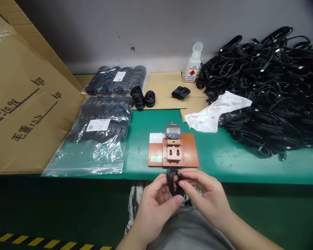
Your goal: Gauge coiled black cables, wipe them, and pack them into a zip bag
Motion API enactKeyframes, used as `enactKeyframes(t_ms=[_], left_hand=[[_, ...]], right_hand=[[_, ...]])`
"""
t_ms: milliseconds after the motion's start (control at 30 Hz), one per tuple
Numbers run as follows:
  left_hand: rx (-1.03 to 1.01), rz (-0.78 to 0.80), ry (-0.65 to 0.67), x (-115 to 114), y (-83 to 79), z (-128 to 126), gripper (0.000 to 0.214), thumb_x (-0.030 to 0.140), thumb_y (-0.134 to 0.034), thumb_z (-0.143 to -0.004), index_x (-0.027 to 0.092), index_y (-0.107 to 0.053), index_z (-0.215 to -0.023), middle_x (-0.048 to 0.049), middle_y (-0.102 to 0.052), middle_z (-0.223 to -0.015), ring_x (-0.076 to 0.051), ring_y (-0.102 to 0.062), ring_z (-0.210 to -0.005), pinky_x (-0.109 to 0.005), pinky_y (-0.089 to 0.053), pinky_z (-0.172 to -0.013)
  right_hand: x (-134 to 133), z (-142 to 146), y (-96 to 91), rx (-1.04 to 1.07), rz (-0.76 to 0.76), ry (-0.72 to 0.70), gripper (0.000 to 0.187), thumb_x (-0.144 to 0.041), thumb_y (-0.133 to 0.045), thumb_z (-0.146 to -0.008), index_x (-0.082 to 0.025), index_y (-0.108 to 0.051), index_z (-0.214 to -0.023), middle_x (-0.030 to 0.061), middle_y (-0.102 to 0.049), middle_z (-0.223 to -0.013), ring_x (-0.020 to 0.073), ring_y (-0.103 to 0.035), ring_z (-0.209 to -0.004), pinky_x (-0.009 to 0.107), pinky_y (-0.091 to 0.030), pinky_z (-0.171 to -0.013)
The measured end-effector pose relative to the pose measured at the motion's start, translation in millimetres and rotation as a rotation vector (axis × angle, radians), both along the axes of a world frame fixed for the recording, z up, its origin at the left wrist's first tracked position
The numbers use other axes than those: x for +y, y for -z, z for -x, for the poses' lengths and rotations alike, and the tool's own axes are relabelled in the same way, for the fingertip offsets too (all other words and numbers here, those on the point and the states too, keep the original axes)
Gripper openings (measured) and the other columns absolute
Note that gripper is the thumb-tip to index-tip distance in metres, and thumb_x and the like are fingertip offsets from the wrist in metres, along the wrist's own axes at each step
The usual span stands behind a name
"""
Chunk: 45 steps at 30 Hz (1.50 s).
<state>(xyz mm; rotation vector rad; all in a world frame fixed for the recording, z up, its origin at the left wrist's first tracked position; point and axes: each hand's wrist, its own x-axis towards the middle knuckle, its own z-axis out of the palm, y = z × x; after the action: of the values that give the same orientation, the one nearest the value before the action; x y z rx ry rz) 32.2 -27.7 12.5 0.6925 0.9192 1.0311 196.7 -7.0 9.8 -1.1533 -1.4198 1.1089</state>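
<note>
Two bare hands hold one small coil of black rubbery cable just in front of the bench's front edge. The left hand has its fingers curled round the coil, its thumb pressed near the bottom. The right hand pinches the coil's dark plug end between thumb and finger, so the coil sits between both hands, at their fingertips.

Just past them, near the front edge of the green bench, is a flat red-brown plate bearing a round grey gauge that reads zeros.

To the left, a clear plastic bag reaches the front edge, with rows of black coils in its far part. Behind it, another clear bag is packed with coils. Beside them, a big brown cardboard box stands at the left; I cannot see inside.

Near the back edge is a white plastic bottle. A big heap of black cables fills the right side, with a white cloth against it.
</note>
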Motion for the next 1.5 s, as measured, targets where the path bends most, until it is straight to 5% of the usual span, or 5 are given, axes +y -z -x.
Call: enactKeyframes(t_ms=[200, 433, 833, 1100, 1500], left_hand=[[0.342, -0.187, 0.09, -6.2, 4.8, 5.6, 0.027, 0.023, -0.078, -0.086, 0.026, -0.072, -0.111, -0.0019, -0.058, -0.098, -0.014, -0.059, -0.08, -0.023, -0.053, -0.071], [0.727, -0.504, 0.142, -9.5, 16.6, 16.8, 0.091, 0.03, -0.085, -0.08, 0.045, -0.029, -0.151, -0.0051, -0.055, -0.132, -0.02, -0.066, -0.096, -0.033, -0.058, -0.084], [0.855, -0.639, 0.211, 6.4, 5.3, 22.6, 0.073, 0.023, -0.082, -0.081, 0.038, -0.043, -0.141, -0.0028, -0.06, -0.128, -0.022, -0.063, -0.118, -0.034, -0.054, -0.102], [0.836, -0.622, 0.314, 10.0, -5.6, 34.0, 0.078, 0.035, -0.086, -0.076, 0.04, -0.045, -0.142, -0.0006, -0.067, -0.131, -0.023, -0.067, -0.118, -0.03, -0.056, -0.099], [0.801, -0.547, -0.027, 1.4, 21.3, 18.6, 0.076, 0.022, -0.081, -0.079, 0.039, -0.043, -0.143, -0.0041, -0.065, -0.139, -0.026, -0.07, -0.117, -0.041, -0.059, -0.1]], right_hand=[[5.2, 0.1, 0.2, -0.013, 0.004, -0.02, 0.009, -0.017, -0.07, -0.087, -0.022, -0.078, -0.089, 0.0055, -0.081, -0.09, 0.0178, -0.077, -0.076, 0.022, -0.063, -0.066], [3.7, 0.1, -3.3, 0.064, 0.328, -0.065, 0.019, -0.035, -0.07, -0.087, -0.017, -0.074, -0.083, 0.0069, -0.077, -0.077, 0.0194, -0.072, -0.068, 0.027, -0.059, -0.063], [5.6, 5.7, -4.7, 0.065, 0.441, -0.14, 0.023, -0.038, -0.063, -0.089, -0.017, -0.062, -0.08, 0.0007, -0.063, -0.071, 0.0137, -0.057, -0.064, 0.025, -0.048, -0.061], [16.7, -5.6, -11.6, -0.049, 0.552, -0.406, 0.024, -0.035, -0.066, -0.086, -0.017, -0.061, -0.072, -0.002, -0.055, -0.064, 0.0104, -0.047, -0.056, 0.023, -0.037, -0.052], [25.7, 18.6, -8.3, 0.219, 0.694, -0.073, 0.054, -0.068, -0.078, -0.068, -0.019, -0.055, -0.064, -0.0039, -0.058, -0.045, 0.0089, -0.053, -0.036, 0.018, -0.042, -0.037]])
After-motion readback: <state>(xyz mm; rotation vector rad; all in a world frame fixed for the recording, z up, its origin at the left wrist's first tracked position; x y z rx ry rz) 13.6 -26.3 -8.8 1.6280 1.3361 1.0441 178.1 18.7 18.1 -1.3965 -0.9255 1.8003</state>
